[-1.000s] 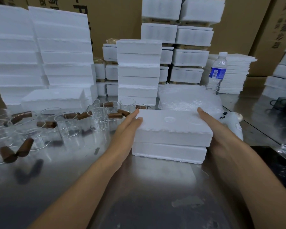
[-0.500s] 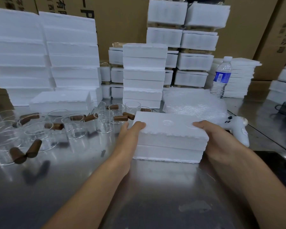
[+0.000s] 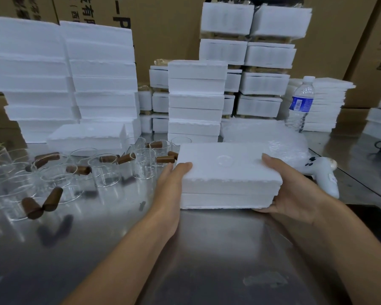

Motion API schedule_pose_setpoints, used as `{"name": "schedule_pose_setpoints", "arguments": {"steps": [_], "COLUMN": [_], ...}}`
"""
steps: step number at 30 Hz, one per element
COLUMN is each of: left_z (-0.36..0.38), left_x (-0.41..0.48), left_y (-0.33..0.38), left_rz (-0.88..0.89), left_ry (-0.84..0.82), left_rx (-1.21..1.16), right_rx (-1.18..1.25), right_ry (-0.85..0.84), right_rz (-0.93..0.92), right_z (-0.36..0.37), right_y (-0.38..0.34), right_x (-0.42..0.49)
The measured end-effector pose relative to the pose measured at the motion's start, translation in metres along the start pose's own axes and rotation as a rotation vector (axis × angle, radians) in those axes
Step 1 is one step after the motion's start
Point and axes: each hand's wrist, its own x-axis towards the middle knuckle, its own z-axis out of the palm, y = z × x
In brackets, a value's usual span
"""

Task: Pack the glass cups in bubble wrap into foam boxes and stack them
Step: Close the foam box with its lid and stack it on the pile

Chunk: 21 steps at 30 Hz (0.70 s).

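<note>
**Item:** foam box [image 3: 227, 172], closed, lid half on base half, seam showing along the near face. It sits on or just off the steel table [image 3: 207, 249] in front of me; I cannot tell which. Contents are not visible.

**Holds:** my left hand [image 3: 172, 186] clasps the left end, thumb hooked over the top edge, the other fingers hidden behind the end wall. My right hand [image 3: 293, 190] clamps the right end, thumb on top, fingertips curled under the base.

**Destination, as I judge it:** the stack of foam boxes [image 3: 196, 100] directly behind.

**Hazards:**
1. Halves part. Nothing visibly binds lid to base, so an uneven squeeze could let the base drop, cups and all.
2. Foam crumbles. The edges look ragged, and hard thumb pressure could snap a corner.
3. Sweep, left side. Loose glass cups [image 3: 106, 170] with brown handles stand just beside my left wrist, where a wide forearm could topple them.
4. Snag, right side. The bubble wrap [image 3: 268, 137] and a white handheld device [image 3: 323, 175] lie near my right hand.
5. Crooked landing. Set down off-square, the box could slide off the stack.
</note>
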Motion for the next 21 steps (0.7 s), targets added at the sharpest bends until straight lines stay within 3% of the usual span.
{"name": "schedule_pose_setpoints", "arguments": {"steps": [4,12,18,21], "left_z": [-0.001,-0.029,-0.051,-0.048], "left_x": [-0.007,-0.004,0.017,0.026], "left_y": [0.003,0.010,0.007,0.004], "left_rz": [-0.013,0.031,0.126,0.086], "left_ry": [-0.009,-0.239,-0.240,-0.203], "left_rx": [-0.032,-0.019,-0.016,-0.026], "right_rx": [0.044,0.045,0.249,0.347], "right_ry": [-0.039,0.016,-0.043,-0.022], "right_rz": [-0.044,-0.039,-0.145,-0.226], "right_z": [-0.001,0.008,0.011,0.017], "right_y": [-0.001,0.000,-0.011,-0.041], "right_x": [0.000,0.000,-0.006,-0.001]}}
